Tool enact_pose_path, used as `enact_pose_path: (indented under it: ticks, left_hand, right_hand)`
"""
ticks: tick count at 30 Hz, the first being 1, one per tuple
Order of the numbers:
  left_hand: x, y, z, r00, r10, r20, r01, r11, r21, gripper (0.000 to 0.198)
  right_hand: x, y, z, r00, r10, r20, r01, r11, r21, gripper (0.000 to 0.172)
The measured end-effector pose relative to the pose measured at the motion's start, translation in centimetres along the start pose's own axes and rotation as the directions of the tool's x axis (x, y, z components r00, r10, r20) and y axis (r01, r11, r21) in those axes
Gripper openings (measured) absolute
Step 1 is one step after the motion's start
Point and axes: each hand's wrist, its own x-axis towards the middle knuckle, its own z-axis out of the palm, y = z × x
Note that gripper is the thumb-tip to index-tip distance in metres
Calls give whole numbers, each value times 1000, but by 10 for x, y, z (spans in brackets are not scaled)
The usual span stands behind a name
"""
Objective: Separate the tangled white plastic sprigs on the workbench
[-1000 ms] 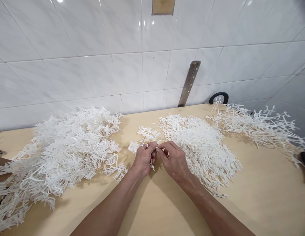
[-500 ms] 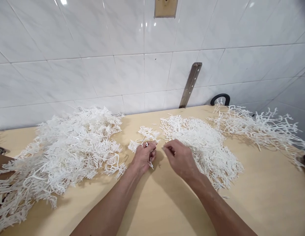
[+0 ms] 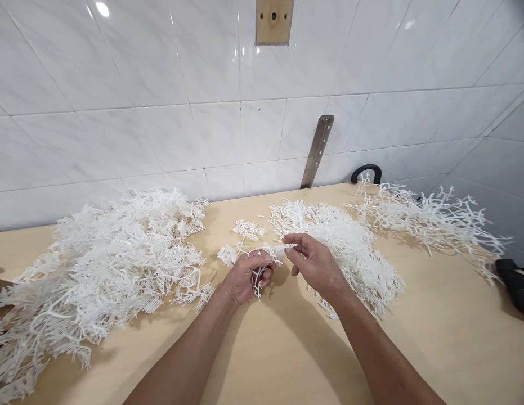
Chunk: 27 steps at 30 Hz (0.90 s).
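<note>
Just below the centre of the frame the left hand [image 3: 245,277] is clenched around a bundle of white plastic sprigs [image 3: 258,281], whose thin stems curl out between the fingers and below the palm. Just to its right, the right hand [image 3: 317,264] pinches a small white sprig [image 3: 282,249] between thumb and forefinger, its tip reaching toward the top of the bundle; whether the two pieces touch cannot be told. Both hands hover over the light wooden table [image 3: 413,349]. A large heap of white sprigs [image 3: 110,264] fills the left of the frame, and a smaller, denser heap [image 3: 354,247] lies right behind the right hand. A few loose sprigs [image 3: 249,229] sit on the bare wood between those two heaps, just above the hands. In the right of the frame, thinner branched stalks [image 3: 426,216] are spread along the table's far edge. Behind them a black curved handle [image 3: 365,170] shows against the white tiled wall [image 3: 139,129], a metal strip [image 3: 316,151] leans there, and a wooden block [image 3: 273,19] is at the top centre. A dark object [image 3: 515,278] lies at the right edge
</note>
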Motion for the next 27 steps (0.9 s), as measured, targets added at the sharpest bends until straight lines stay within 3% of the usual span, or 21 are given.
enact_pose_path:
  ticks: [3, 6, 11, 14, 17, 24, 27]
  left_hand:
    - [0, -1, -2, 1000, -23, -10, 24, 997, 72, 20]
    - [0, 0, -1, 999, -5, -43, 10, 992, 123, 21]
    - [-2, 1, 7, 996, 40, -83, -23, 979, 203, 33]
    - [-2, 1, 13, 980, 88, -178, -46, 972, 229, 45]
    - [-2, -1, 15, 958, 118, -262, -61, 974, 218, 43]
    - [-2, -2, 16, 975, 147, -168, -92, 950, 298, 37]
    - [-1, -3, 18, 955, 207, -212, -121, 926, 358, 38]
  right_hand:
    - [0, 0, -1, 993, -11, 114, 5, 998, 55, 30]
    - [1, 2, 1, 991, -4, 136, 0, 1000, 29, 27]
    - [2, 5, 11, 995, 3, 102, -13, 995, 102, 28]
    - [0, 5, 15, 997, 19, 77, -28, 992, 120, 28]
    - [-1, 3, 17, 998, 20, 62, -28, 992, 119, 28]
    - [0, 7, 17, 999, 24, -42, -15, 981, 193, 30]
    - [1, 9, 16, 1000, 13, -26, -8, 985, 172, 31]
